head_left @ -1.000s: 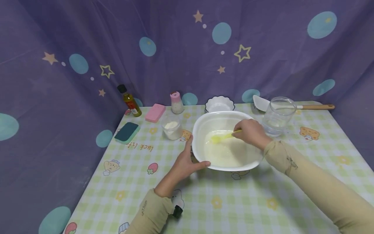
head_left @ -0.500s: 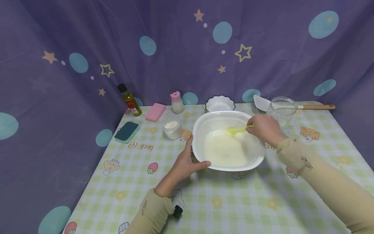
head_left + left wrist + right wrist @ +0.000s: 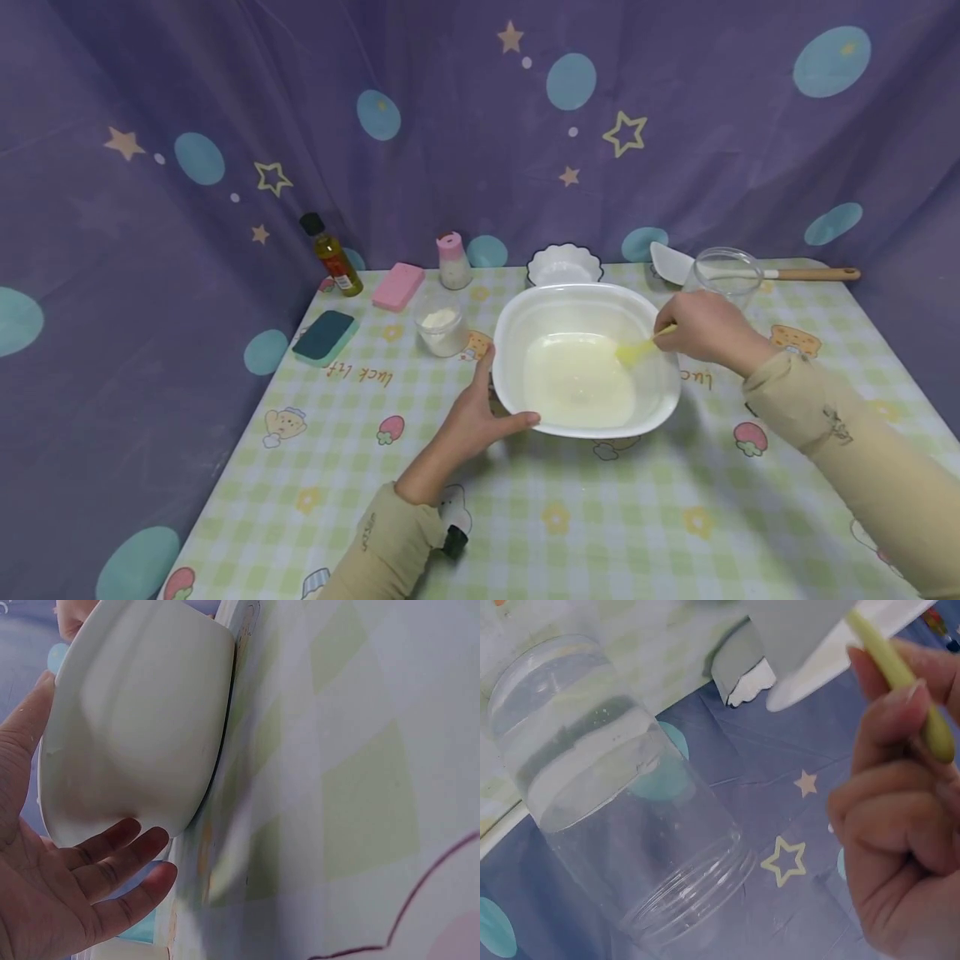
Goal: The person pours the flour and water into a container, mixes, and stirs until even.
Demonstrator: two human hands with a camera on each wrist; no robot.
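A white basin [image 3: 517,325] holds pale, milky liquid [image 3: 577,387]. My left hand [image 3: 474,417] steadies its left front corner, thumb and index finger spread along the rim. In the left wrist view the other fingers [image 3: 120,862] of that hand lie loosely bent by the basin's outer wall. My right hand [image 3: 708,329] pinches the thin handle of a yellow utensil [image 3: 637,352] between thumb and fingers, over the right side of the basin. Its blurred head is at the liquid; whether spoon or brush, I cannot tell. The handle [image 3: 900,675] shows clearly in the right wrist view.
Behind my right hand stands a clear jar [image 3: 622,802] with water, before a white spatula [image 3: 671,262]. A scalloped bowl [image 3: 564,265] sits behind the basin. Leftward are a cup of white powder [image 3: 441,329], a pink-capped shaker [image 3: 453,262], sponges [image 3: 326,337] and an oil bottle [image 3: 333,258].
My right hand has moved right, drawing the yellow utensil from the basin's middle toward its right wall. The left hand and the basin have stayed in place.
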